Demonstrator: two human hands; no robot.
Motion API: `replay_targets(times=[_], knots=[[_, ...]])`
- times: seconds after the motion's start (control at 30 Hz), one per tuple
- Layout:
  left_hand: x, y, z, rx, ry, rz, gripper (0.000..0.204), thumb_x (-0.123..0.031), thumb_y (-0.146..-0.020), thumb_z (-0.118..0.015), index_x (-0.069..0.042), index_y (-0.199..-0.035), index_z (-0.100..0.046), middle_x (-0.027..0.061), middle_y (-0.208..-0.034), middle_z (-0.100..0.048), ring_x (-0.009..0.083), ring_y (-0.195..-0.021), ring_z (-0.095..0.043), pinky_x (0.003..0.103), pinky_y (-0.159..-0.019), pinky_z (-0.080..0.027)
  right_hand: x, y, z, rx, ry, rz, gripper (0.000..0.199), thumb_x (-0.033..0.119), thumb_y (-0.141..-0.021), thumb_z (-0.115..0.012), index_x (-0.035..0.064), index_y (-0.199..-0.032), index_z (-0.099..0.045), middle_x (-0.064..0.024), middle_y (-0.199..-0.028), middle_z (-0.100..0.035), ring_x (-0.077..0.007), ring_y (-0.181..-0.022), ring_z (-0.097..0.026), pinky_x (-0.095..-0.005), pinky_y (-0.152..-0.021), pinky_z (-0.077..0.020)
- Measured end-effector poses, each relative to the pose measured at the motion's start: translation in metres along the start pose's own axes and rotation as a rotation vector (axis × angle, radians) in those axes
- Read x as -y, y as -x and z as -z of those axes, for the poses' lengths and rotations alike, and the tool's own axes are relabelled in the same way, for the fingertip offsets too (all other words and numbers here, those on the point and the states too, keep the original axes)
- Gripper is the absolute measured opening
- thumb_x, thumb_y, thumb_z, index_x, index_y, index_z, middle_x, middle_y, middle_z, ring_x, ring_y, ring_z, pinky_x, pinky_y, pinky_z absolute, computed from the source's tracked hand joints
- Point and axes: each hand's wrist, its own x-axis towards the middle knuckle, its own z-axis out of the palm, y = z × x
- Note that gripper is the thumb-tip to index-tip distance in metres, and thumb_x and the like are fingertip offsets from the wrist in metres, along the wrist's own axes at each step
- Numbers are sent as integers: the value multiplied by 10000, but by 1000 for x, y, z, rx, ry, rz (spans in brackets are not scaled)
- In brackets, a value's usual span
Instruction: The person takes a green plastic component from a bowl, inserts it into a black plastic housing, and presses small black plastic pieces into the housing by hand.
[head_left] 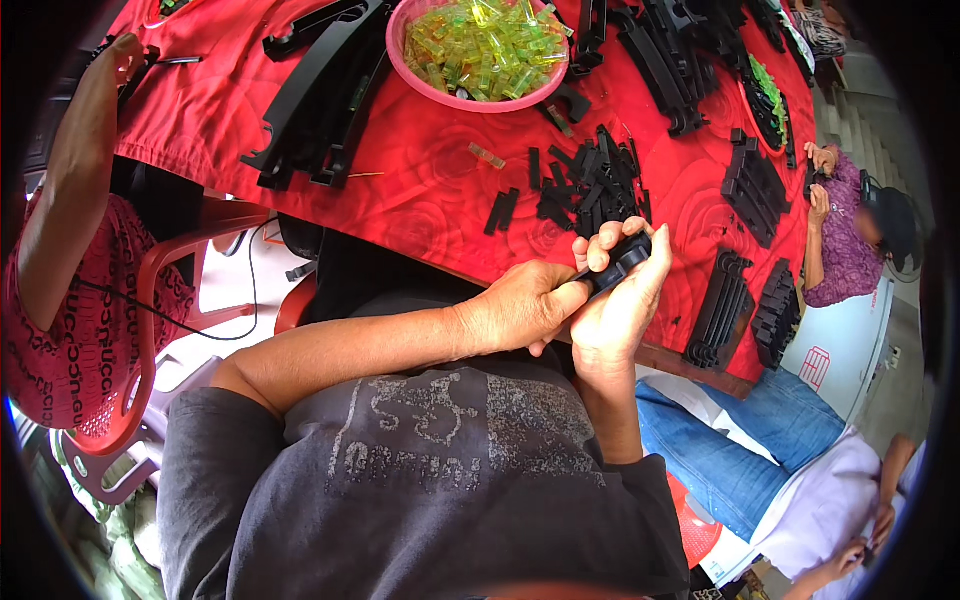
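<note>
In front of my chest, both hands hold one black plastic part (622,264) with a curved, notched outline. My left hand (522,305) pinches its lower end between thumb and fingers. My right hand (618,315) has the part lying against its palm, with fingers curled over the far end. The part's lower end is hidden by my fingers. Just beyond my hands, a loose pile of small black strips (605,185) lies on the red tablecloth (420,200). A few single strips (502,211) lie left of that pile.
A pink basin (396,62) of yellow-green clear plastic pieces stands at the far side. Long black curved parts (325,95) lie left of it. Stacked black parts (722,310) line the table's right. Other people sit left and right; a red chair (146,330) stands at left.
</note>
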Motion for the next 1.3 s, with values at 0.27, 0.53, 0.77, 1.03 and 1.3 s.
replay_targets(times=[0.27,0.53,0.77,1.03,1.3], knots=[[-2,2,3,-7,88,11,348,-277,-990,-423,1,-823,-549,60,-611,-583,146,-479,-582,294,-472,-467,-3,1,-6,39,25,2,345,458,-1036,-423,131,-944,-482,-22,-742,-545,-134,-594,-500,-404,-800,-511],[-9,3,5,-15,-70,21,368,-280,-991,-402,10,-830,-560,76,-613,-601,161,-498,-613,311,-495,-491,-9,-7,4,24,-19,-43,358,470,-1026,-449,126,-937,-491,-22,-728,-547,-144,-587,-507,-417,-803,-520],[-6,3,5,41,-153,49,426,-374,-1094,-369,-6,-961,-536,30,-611,-562,126,-486,-594,273,-486,-469,-8,-13,16,0,-95,-75,369,489,-1014,-491,129,-939,-514,-28,-744,-566,-143,-588,-521,-404,-800,-515],[-7,14,6,-44,-228,-60,310,-297,-1085,-427,-2,-1168,-470,74,-720,-618,137,-559,-626,295,-535,-488,-8,-15,15,43,-101,-72,381,500,-1018,-489,126,-954,-517,-35,-766,-575,-139,-616,-521,-389,-808,-498],[-6,38,23,-122,-434,-373,669,-97,-921,-626,-78,-1509,-306,183,-1092,-597,291,-905,-676,390,-762,-551,-7,-22,23,75,-115,-66,386,500,-1020,-488,123,-950,-534,-30,-781,-570,-135,-640,-521,-366,-808,-497]])
